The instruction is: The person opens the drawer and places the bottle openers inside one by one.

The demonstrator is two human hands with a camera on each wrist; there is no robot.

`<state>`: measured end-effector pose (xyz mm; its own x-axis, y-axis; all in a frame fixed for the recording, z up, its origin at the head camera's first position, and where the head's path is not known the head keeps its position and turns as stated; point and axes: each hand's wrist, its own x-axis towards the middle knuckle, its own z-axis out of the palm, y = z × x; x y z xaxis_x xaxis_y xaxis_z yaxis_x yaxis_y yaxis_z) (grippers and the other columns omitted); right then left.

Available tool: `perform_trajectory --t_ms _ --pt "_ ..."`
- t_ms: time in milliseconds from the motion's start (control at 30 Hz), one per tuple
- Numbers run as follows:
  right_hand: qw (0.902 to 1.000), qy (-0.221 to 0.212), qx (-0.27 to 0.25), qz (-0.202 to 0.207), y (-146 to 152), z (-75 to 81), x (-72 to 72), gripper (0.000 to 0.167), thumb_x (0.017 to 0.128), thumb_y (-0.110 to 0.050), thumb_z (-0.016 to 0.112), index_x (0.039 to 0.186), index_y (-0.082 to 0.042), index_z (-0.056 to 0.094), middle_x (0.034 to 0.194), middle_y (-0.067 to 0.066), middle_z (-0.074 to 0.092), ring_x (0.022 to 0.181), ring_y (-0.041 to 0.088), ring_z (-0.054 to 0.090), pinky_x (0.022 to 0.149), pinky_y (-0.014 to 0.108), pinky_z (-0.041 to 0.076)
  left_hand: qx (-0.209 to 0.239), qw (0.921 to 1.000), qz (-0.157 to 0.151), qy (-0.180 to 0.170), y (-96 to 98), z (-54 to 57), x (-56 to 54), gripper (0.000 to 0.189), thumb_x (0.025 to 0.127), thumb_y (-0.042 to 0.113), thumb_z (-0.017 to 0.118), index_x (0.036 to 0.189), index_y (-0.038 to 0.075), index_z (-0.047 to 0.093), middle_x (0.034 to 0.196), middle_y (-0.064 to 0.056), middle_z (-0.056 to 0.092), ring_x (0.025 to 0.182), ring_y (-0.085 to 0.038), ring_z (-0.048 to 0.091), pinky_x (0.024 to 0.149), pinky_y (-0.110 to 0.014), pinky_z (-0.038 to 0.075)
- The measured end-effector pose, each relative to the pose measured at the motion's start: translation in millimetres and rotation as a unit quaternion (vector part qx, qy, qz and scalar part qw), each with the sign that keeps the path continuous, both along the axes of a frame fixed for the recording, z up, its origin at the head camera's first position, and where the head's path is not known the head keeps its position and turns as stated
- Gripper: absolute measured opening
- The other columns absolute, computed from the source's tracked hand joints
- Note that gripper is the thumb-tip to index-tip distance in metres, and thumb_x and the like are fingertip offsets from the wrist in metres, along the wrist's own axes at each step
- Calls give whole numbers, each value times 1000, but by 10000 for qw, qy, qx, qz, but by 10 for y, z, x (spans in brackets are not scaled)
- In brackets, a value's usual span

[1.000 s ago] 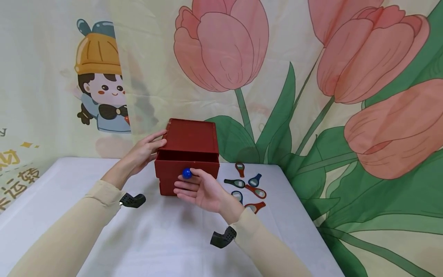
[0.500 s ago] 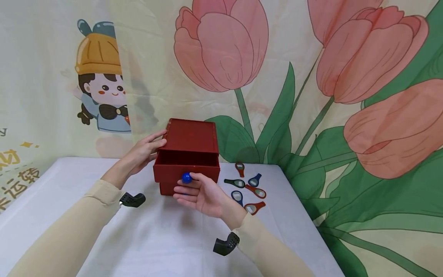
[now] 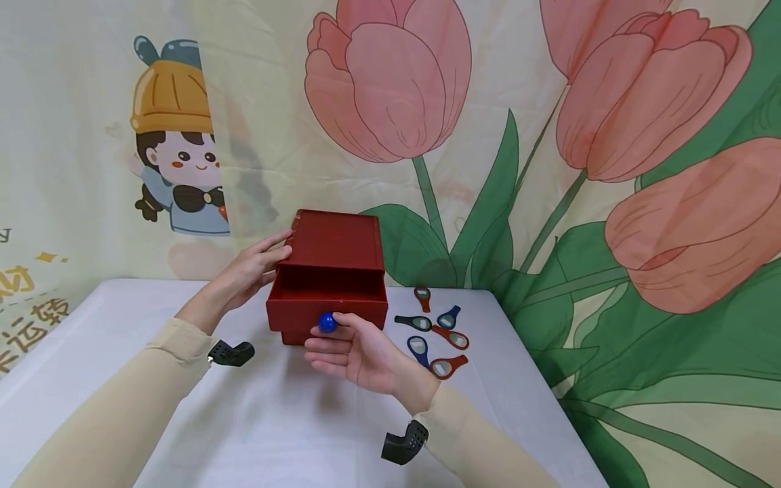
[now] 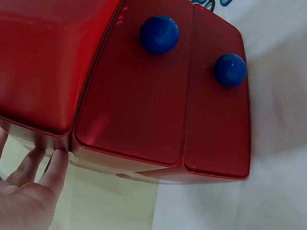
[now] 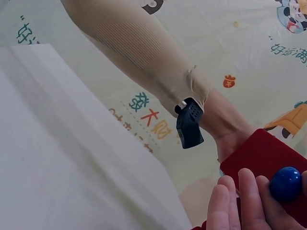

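Evidently, the red box [image 3: 338, 238] sits far on the white table [image 3: 232, 427], its upper drawer [image 3: 294, 312] part-way out toward the near side; the left hand [image 3: 247, 269], fingers fairly straight, rests against the box's left side, presumably to brace it; the right hand [image 3: 369, 356] pinches the drawer's blue knob [image 3: 327, 322] between thumb and finger, other fingers loosely extended, likely because the knob gives the surest hold; ring-ended tools [image 3: 451, 338] lie near, to the right, probably clear of the drawer's path.
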<state>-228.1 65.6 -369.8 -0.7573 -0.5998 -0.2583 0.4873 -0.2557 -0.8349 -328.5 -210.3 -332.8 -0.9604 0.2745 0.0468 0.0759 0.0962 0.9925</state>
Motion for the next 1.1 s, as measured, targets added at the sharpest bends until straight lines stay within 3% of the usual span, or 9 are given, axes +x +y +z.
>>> perform_trajectory --t_ms 1100 --pt "9997 -19 53 229 86 -53 197 56 105 -46 62 138 -1 67 131 15 74 122 31 72 108 39 55 92 9999 -115 27 -11 -23 -23 75 111 41 52 173 25 12 176 -14 20 157 -41 29 128 -58 26"
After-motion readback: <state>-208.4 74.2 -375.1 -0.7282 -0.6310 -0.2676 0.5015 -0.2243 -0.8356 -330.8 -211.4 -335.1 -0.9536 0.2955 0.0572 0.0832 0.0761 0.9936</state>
